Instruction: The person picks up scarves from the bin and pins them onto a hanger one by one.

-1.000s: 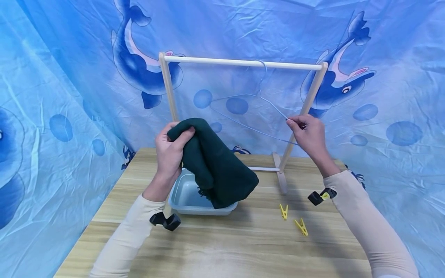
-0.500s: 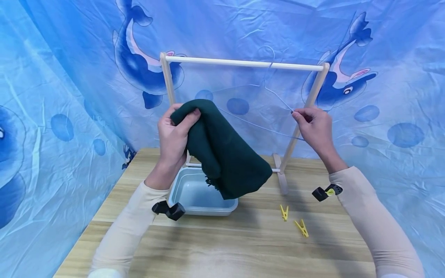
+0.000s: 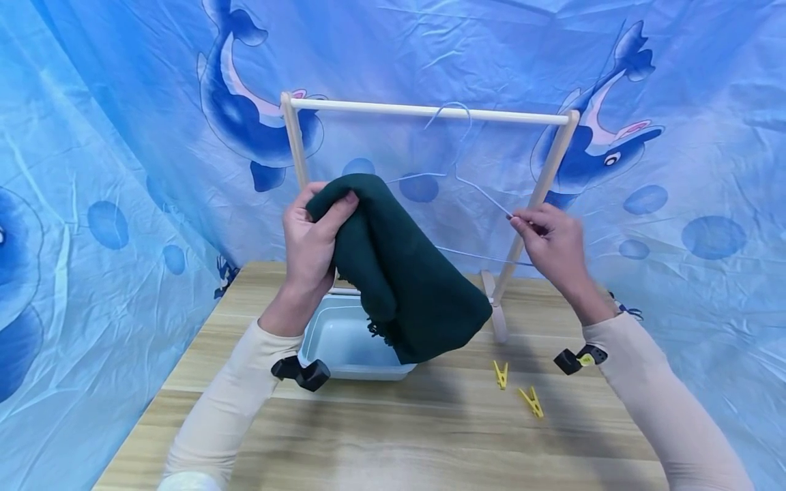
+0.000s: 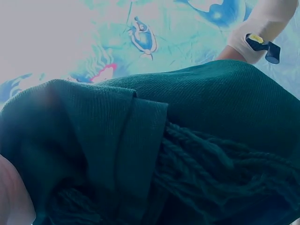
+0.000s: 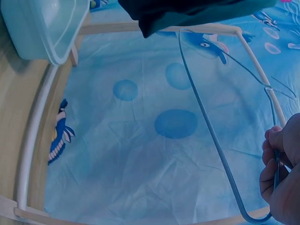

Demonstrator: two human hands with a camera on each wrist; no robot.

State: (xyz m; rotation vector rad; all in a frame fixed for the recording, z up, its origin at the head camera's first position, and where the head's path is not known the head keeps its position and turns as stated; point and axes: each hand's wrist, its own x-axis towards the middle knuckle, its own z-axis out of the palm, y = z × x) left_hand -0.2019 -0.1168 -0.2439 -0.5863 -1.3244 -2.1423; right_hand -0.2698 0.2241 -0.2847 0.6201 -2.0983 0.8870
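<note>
A folded dark green scarf (image 3: 417,286) with a twisted fringe hangs from my left hand (image 3: 307,245), which grips its upper end, thumb in front. The scarf fills most of the left wrist view, its fringe (image 4: 206,159) showing at the lower right. My right hand (image 3: 555,242) pinches the right shoulder of a light blue wire clothes hanger (image 3: 485,194). In the head view the scarf covers the hanger's left end. The hanger's hook (image 3: 454,106) overlaps the rail in the head view; I cannot tell whether they touch.
A wooden rack with a white top rail (image 3: 381,108) stands at the back of the table (image 3: 368,429). Below the scarf sits a pale blue plastic basin (image 3: 344,341). Two yellow clothespins (image 3: 501,375) lie to the right. A blue dolphin-print curtain (image 3: 381,41) hangs behind.
The left hand has lifted the scarf and carried it right, over the hanger's left side in the head view. The hanger rose, then came down again in the right hand.
</note>
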